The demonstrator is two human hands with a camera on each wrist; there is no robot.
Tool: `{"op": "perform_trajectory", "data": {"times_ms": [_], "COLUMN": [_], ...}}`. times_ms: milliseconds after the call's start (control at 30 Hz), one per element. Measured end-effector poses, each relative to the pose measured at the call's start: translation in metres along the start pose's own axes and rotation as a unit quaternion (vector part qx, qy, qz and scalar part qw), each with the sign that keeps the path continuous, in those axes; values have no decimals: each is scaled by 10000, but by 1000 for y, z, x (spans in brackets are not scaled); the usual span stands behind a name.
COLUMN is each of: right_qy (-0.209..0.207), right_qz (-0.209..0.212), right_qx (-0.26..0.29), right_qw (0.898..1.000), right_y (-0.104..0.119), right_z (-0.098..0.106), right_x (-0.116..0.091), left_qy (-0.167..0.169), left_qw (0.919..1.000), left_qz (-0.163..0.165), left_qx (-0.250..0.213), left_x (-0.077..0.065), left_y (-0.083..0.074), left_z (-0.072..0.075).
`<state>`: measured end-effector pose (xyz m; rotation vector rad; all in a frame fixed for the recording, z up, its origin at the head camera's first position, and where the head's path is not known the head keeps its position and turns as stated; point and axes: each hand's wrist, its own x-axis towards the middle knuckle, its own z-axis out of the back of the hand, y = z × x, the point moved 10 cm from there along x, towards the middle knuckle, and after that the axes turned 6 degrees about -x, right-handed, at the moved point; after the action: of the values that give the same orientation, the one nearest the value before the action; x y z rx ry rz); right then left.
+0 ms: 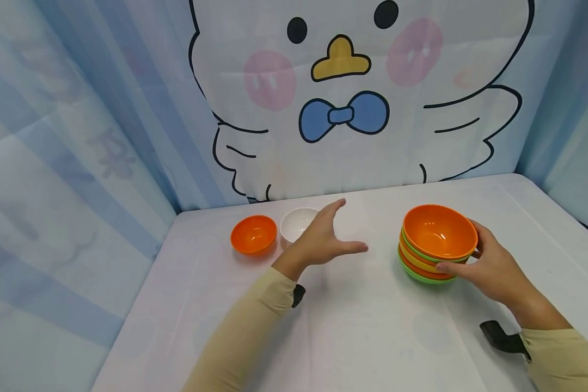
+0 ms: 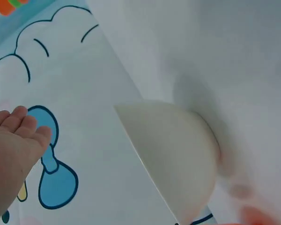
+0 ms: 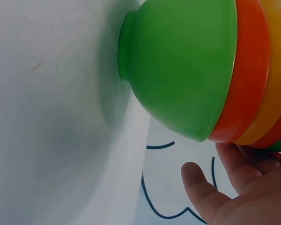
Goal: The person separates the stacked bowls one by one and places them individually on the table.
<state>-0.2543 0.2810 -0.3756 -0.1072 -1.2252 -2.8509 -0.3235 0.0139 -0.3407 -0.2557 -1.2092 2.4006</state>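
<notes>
A stack of nested bowls point(image 1: 438, 231) stands at the right of the table, orange on top, with green, yellow and orange ones beneath and a green bowl point(image 3: 182, 65) at the bottom. My right hand point(image 1: 500, 272) holds it from the right side, thumb at the front and fingers round the back. My left hand point(image 1: 320, 239) is held over the middle left of the table, thumb and fingers spread apart, with nothing in them. Behind its wrist sits a white bowl point(image 1: 294, 222), partly hidden by that hand. Left of it is a separate orange bowl point(image 1: 253, 235).
A white cloth covers the table point(image 1: 372, 337). Behind it hangs a curtain point(image 1: 274, 152) printed with a cartoon bird and a blue bow, and more blue curtain point(image 1: 78, 179) closes off the left side.
</notes>
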Motion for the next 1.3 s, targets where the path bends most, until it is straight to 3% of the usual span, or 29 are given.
{"op": "perform_trajectory", "data": {"times_ms": [400, 700, 833, 1033, 1300], "right_qy": [-141, -108, -92, -123, -114], "right_qz": [112, -21, -64, 49, 32], "right_qx": [22, -174, -194, -158, -189], "right_qw": [9998, 9998, 9997, 9998, 9998], "right_y": [0, -3, -4, -2, -2], "right_z": [1, 1, 0, 1, 1], "right_x": [-1, 0, 1, 0, 0], "left_qy": [544, 820, 780, 583, 562], "left_qw": [9965, 9946, 9953, 9973, 9959], "left_qz": [-640, -637, -570, -315, -334], "left_qx": [45, 1, -71, 323, 624], "left_x": [21, 40, 42, 46, 47], "left_y": [-52, -71, -73, -73, -78], "left_z": [-55, -93, -99, -102, -103]}}
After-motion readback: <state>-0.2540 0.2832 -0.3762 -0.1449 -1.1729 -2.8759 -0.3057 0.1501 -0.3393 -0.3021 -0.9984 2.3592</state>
